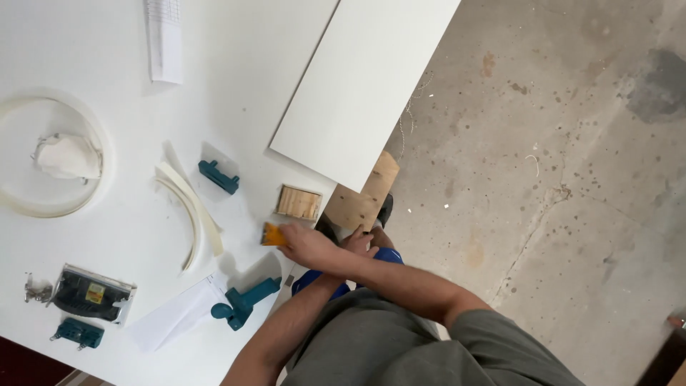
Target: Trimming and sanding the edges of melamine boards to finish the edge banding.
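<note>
Workshop, stained concrete floor point(572, 143), white worktable point(107, 214), white board point(357, 86), teal hand tools point(241, 304)

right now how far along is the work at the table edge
Looks done: two curled white strips lie loose on the table. In hand: the right hand has its grip on an orange scraper at the table edge; the left hand sits just below a plywood piece. Left: unclear. The white panel overhangs the edge, and a teal tool lies untouched.
</note>
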